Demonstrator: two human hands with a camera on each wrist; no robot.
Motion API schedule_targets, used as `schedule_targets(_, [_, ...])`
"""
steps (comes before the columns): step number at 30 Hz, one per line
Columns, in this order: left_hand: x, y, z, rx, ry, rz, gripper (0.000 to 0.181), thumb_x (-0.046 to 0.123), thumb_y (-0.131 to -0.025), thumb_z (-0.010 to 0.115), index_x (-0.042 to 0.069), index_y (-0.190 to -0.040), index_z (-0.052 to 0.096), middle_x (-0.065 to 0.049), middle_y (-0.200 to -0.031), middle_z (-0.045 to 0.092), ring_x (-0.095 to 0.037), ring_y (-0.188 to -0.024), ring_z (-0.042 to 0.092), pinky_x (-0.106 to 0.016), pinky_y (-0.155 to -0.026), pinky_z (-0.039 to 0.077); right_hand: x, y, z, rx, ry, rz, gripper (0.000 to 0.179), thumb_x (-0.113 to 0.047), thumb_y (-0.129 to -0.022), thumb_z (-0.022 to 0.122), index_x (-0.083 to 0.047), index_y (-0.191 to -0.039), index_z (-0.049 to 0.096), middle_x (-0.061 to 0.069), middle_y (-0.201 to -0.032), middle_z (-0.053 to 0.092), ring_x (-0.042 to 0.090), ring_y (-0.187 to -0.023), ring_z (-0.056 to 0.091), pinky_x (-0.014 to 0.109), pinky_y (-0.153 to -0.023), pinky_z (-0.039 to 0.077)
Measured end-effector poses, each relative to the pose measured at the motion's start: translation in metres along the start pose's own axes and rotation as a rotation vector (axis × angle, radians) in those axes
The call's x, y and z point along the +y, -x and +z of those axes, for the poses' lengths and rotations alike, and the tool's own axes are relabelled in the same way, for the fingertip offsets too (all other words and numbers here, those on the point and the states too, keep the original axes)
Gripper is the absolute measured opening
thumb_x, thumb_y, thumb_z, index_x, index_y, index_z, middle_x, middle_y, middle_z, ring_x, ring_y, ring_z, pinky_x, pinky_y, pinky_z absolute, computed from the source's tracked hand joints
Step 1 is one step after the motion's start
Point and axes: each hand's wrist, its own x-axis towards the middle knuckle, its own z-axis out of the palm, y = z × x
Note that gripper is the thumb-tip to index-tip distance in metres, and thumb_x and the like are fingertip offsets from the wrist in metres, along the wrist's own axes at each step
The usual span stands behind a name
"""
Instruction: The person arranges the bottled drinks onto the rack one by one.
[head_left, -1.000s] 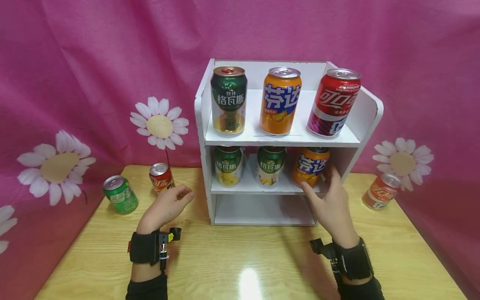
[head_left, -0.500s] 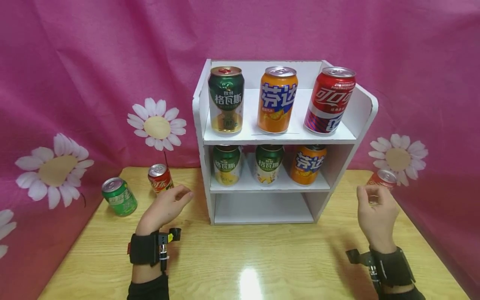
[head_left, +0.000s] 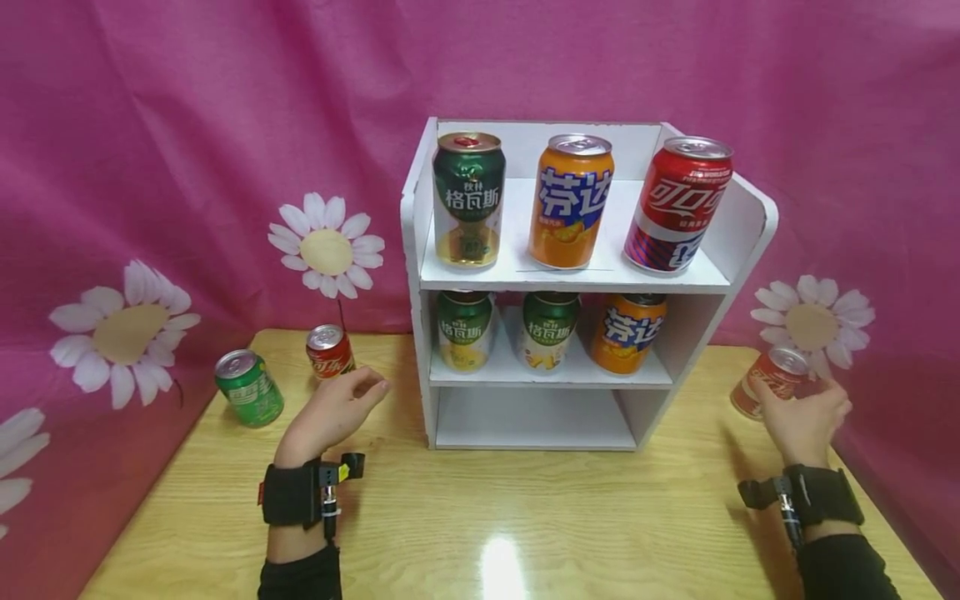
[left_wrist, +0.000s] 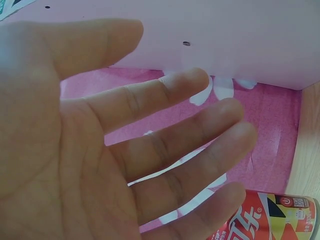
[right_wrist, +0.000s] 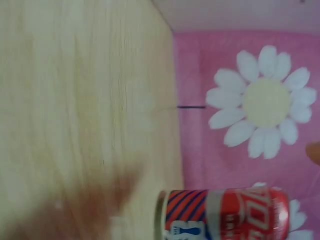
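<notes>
Red can (head_left: 782, 372) at far right stands upright just beyond my right hand (head_left: 806, 421), the nearer of 2, spread ungripped; left hand (head_left: 333, 410) loose, holding nothing.

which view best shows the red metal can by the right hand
The right wrist view: there the red metal can is largest and uncovered, though the bottom edge crops it. The head view shows it smaller, partly hidden by the right hand. The left wrist view shows none of it.
</notes>
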Motion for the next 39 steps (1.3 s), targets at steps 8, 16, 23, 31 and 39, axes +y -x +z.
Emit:
schedule_targets(8, [0.0, 0.0, 0.0, 0.002, 0.0, 0.01, 0.038, 0.04, -0.098, 0.05, 0.01, -0.117, 0.061, -0.007, -0.109, 0.063, -0.023, -0.095, 0.056, -0.044, -0.082, 0.046, 0.014, -0.034, 0.004, -0.12, -0.087, 0.074, 0.107, -0.045, -0.079, 0.071, -0.01, -0.15, 0.0, 0.019, -0.152, 0.012, 0.031, -0.139, 0.015, 0.041, -0.112, 0.015])
schedule_targets(16, [-0.004, 0.001, 0.0, 0.015, 0.007, 0.0, 0.039, 0.04, -0.098, 0.049, 0.009, -0.118, 0.061, -0.007, -0.109, 0.063, -0.024, -0.097, 0.056, -0.045, -0.083, 0.046, 0.037, -0.059, 0.009, -0.232, -0.146, -0.116, 0.082, -0.026, -0.084, 0.073, -0.011, -0.148, 0.023, 0.005, -0.126, 0.045, 0.018, -0.119, 0.042, 0.029, -0.103, 0.031])
schedule_targets(23, [-0.005, -0.001, 0.0, 0.026, 0.002, 0.022, 0.033, 0.036, -0.098, 0.051, 0.01, -0.114, 0.063, -0.006, -0.104, 0.064, -0.021, -0.089, 0.055, -0.039, -0.077, 0.046, 0.053, -0.071, 0.007, -0.328, -0.014, -0.159, 0.085, -0.035, -0.082, 0.073, -0.005, -0.144, 0.024, 0.006, -0.117, 0.045, 0.017, -0.103, 0.045, 0.037, -0.097, 0.035])
schedule_targets(31, [-0.004, -0.002, 0.0, 0.022, -0.021, 0.022, 0.035, 0.035, -0.098, 0.051, 0.008, -0.117, 0.062, -0.006, -0.106, 0.064, -0.021, -0.09, 0.055, -0.042, -0.08, 0.046, 0.05, -0.069, 0.007, -0.296, -0.057, -0.152, 0.082, -0.031, -0.078, 0.079, -0.009, -0.14, 0.031, -0.016, -0.103, 0.044, 0.005, -0.095, 0.045, 0.031, -0.095, 0.035])
schedule_targets(39, [-0.002, -0.002, 0.0, 0.011, -0.02, 0.025, 0.033, 0.033, -0.098, 0.051, 0.008, -0.116, 0.062, -0.006, -0.102, 0.063, -0.021, -0.082, 0.051, -0.037, -0.072, 0.044, 0.049, -0.064, 0.01, -0.236, 0.056, -0.098, 0.099, -0.042, -0.077, 0.076, 0.003, -0.146, 0.02, 0.026, -0.133, 0.04, 0.041, -0.12, 0.037, 0.054, -0.102, 0.029])
